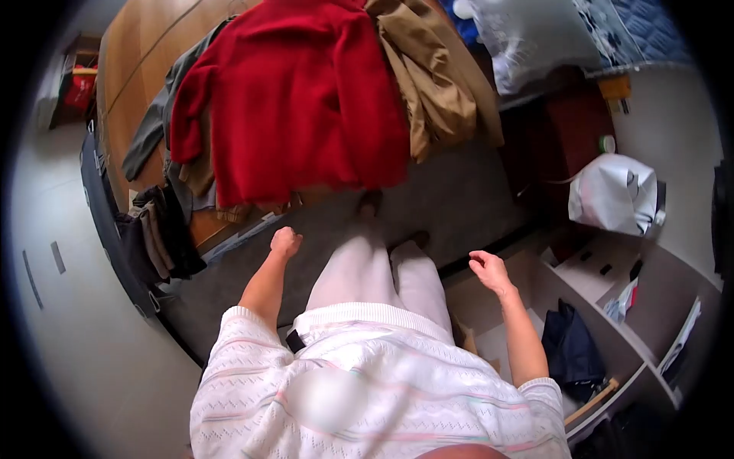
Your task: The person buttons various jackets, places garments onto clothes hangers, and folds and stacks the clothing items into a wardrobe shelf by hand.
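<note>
While the left hand (286, 242) is curled closed, the right hand (491, 272) is held open (loosely bent). Ahead, a long-sleeved red cloth garment (294, 99) is seen beside a crumpled tan cloth garment (436, 80).

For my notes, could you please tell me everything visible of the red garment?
The red garment is plain and long-sleeved, apparently thick wool. It is spread out, sleeves along its sides, its hem blurred, its top cut off by the frame. It overlaps grey clothing and seems to touch a tan garment. The left hand and right hand are clear of it.
</note>
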A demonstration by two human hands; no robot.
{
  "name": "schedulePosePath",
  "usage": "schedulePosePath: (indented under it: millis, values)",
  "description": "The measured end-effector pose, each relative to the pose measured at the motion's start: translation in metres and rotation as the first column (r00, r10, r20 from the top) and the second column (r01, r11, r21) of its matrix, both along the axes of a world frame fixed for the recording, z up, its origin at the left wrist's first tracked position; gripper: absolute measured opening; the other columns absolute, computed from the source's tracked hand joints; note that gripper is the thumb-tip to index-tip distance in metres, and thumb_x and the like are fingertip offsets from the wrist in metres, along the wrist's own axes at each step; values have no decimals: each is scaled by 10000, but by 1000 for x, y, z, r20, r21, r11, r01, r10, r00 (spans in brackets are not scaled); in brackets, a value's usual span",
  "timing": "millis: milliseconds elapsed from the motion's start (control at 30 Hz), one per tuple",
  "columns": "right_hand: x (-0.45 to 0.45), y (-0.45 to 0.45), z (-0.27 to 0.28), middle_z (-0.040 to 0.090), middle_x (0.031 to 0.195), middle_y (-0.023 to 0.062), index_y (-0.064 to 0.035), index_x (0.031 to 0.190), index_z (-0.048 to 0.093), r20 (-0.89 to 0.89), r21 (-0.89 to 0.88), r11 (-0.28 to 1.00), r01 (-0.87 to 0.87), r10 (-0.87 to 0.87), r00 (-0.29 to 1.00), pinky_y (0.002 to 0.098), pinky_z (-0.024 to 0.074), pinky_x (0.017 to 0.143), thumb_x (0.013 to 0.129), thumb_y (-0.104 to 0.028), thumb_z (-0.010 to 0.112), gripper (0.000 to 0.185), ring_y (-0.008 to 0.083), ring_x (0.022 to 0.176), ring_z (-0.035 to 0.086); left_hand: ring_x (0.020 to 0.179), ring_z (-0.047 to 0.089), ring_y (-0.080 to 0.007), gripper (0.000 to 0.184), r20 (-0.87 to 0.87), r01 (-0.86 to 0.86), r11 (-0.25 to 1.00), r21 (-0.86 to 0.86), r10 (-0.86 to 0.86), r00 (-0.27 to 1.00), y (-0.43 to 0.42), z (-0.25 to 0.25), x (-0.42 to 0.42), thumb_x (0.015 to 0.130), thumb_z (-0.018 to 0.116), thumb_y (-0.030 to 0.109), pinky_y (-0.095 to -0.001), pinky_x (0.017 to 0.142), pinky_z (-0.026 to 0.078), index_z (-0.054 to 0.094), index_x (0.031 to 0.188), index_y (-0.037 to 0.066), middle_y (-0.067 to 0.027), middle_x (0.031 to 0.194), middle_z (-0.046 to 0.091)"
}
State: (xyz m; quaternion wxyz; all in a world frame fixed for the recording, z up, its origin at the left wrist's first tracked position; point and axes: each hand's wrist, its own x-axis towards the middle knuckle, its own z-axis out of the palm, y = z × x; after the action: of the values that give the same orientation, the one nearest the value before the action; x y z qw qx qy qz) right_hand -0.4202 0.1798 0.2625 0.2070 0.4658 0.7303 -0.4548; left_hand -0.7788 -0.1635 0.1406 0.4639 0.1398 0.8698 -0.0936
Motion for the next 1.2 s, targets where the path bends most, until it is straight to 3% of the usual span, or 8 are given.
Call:
schedulePosePath:
  millis: [167, 367, 667, 800, 1000, 1100, 1133, 1200]
  values:
    - [-35, 22, -6, 635, 916, 142, -26, 1011, 598, -24, -20, 999, -37, 36, 999, 311, 475, 755, 773, -188, 578, 288, 237, 843, 615, 782, 619, -304, 149, 22, 11, 986, 166, -15, 1000, -3, -29, -12, 684, 558, 121, -361, 718, 494, 649, 733, 14, -167, 777, 634]
    - [-60, 65, -20, 628, 915, 166, -16, 989, 603, -28, -29, 974, -226, 225, 974, 335, 472, 766, 767, -193, 566, 286, 295, 863, 605, 487, 570, -180, 87, 296, -767, 616, 180, 710, 639, 10, -1, -5, 705, 540, 10, -323, 462, 475, 626, 716, 7, -94, 607, 585]
    - [-208, 162, -28, 634, 849, 158, 1, 973, 602, -218, 110, 898, -426, 440, 871, 314, 473, 707, 771, -174, 560, 271, 261, 799, 620, 401, 482, -152, 63, 289, -889, 423, 176, 841, 457, 24, -5, 25, 654, 600, -28, -280, 378, 373, 563, 607, -8, -64, 516, 511]
    - [-316, 178, -29, 612, 721, 66, 12, 973, 606, -268, -128, 964, -235, 194, 944, 247, 439, 560, 787, -166, 552, 263, 110, 643, 576, 414, 499, -170, 114, 231, -892, 445, 78, 862, 450, 38, 22, 34, 655, 589, 4, -305, 391, 399, 533, 556, 10, -58, 505, 513]
    - [-450, 181, -69, 585, 891, -13, -55, 1126, 527, -308, -199, 979, -51, -13, 951, 212, 394, 541, 795, -214, 577, 371, 69, 741, 542, 412, 492, -179, 125, 159, -952, 271, 143, 943, 292, -30, -24, 73, 693, 563, 73, -329, 388, 414, 549, 585, 12, -76, 522, 519]
    - [-496, 178, -88, 573, 946, -11, -69, 1170, 495, -423, -82, 997, 1, -35, 906, 223, 399, 565, 770, -218, 611, 443, 72, 776, 523, 407, 483, -177, 88, 198, -976, 194, 95, 958, 209, -46, -22, 63, 686, 558, 44, -323, 379, 414, 548, 602, 19, -79, 537, 518]
    - [-509, 176, -92, 579, 989, 83, 11, 1153, 500, -453, -133, 986, 101, -151, 878, 282, 437, 798, 691, -163, 652, 517, 163, 903, 545, 405, 479, -175, 74, 209, -977, 209, 49, 954, 214, -53, -21, 56, 686, 552, 28, -319, 377, 415, 549, 612, 21, -77, 544, 518]
    - [-531, 174, -105, 575, 1028, 110, 15, 1194, 457, -477, -56, 984, 170, -175, 861, 285, 436, 820, 684, -157, 673, 579, 183, 933, 545, 400, 474, -173, 55, 223, -993, 116, -2, 968, 113, -66, -27, 43, 688, 548, 10, -313, 375, 420, 550, 634, 24, -72, 556, 517]
